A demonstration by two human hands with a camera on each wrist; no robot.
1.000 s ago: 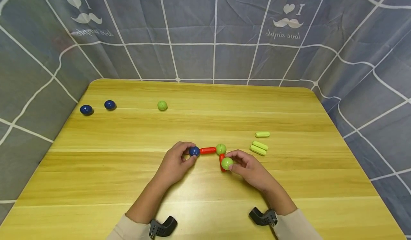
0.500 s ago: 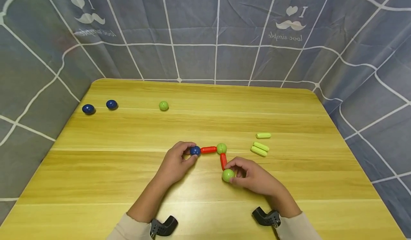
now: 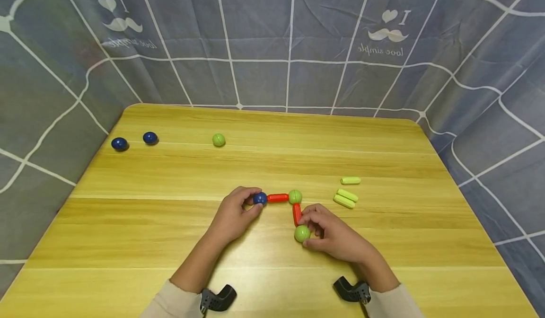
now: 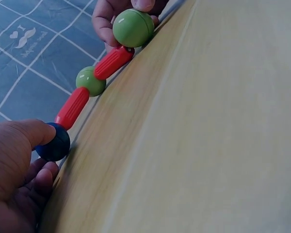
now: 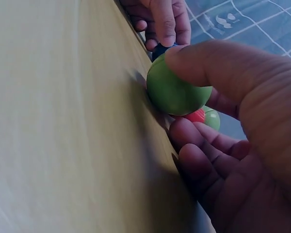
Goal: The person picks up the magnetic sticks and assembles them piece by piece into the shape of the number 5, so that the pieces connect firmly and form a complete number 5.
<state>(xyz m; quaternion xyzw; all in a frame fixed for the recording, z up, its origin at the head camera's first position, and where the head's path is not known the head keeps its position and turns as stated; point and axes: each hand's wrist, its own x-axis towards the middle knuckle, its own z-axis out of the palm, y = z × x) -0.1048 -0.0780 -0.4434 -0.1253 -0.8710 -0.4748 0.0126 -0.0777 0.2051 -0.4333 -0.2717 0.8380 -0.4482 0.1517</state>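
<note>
In the head view, my left hand point(image 3: 233, 215) pinches a dark blue ball point(image 3: 260, 198) between thumb and fingers. A red stick point(image 3: 278, 198) links that ball to a green ball point(image 3: 295, 196). From there a second red stick point(image 3: 296, 214) runs toward the near side and meets another green ball point(image 3: 302, 234). My right hand point(image 3: 336, 235) holds this nearer ball point(image 5: 177, 90), its thumb on the ball and its forefinger by the stick's end. In the left wrist view the sticks and balls form a bent chain, with the blue ball point(image 4: 54, 143) under my left thumb.
Several light green sticks point(image 3: 345, 201) lie on the wooden table point(image 3: 170, 242) to the right. Toward the back left are two blue egg-shaped balls, one point(image 3: 119, 144) beside the other point(image 3: 150, 137). A loose green ball point(image 3: 219, 139) sits near the back. A grey gridded cloth point(image 3: 255, 39) surrounds the table.
My right hand has brought its green ball toward the near side, from over the second red stick to that stick's near end. The left hand has kept its grip on the blue ball.
</note>
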